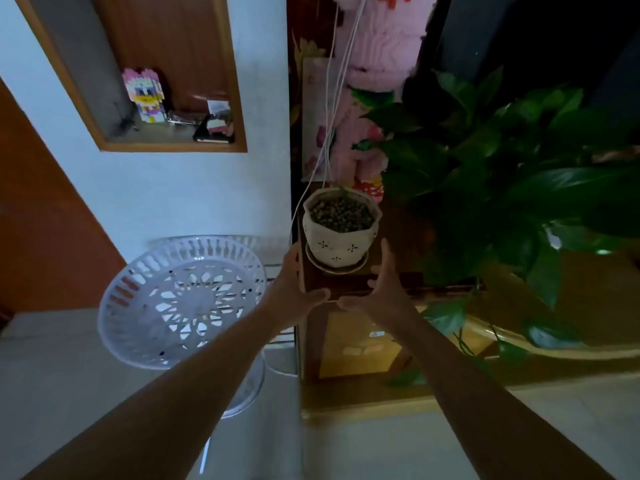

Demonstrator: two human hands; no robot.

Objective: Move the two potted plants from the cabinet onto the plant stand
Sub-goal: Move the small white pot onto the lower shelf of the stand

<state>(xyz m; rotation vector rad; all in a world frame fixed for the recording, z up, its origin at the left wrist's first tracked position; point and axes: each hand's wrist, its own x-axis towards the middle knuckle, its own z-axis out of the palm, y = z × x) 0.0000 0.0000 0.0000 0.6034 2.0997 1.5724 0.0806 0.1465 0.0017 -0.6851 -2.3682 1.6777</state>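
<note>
Bare forearms reach up from the bottom of the view, both hands open with fingers spread. The left hand (297, 287) sits at the left front corner of the dark brown wooden stand top (388, 289), thumb pointing toward the other hand; its grip is open and holds nothing. The right hand (382, 284) mirrors it at the right, fingers raised beside the pot, grip likewise open; whether either hand touches the wood I cannot tell.

Between and just beyond the hands stands the small white faceted ceramic pot with dark cross marks (341, 237), upright on a pale round saucer (337, 266) that rests on the surface. The pot is filled with dark pebbly soil, and only a small sprig shows at its far rim.

Left of the stand, lower down, a white perforated plastic basket (180, 299) lies tilted. To the right, a large green leafy plant (512, 174) spreads over a yellowish ledge. Farther back, white cords (332, 109) hang down, and a wood-framed wall niche (166, 81) holds a colourful block figure (145, 95).
</note>
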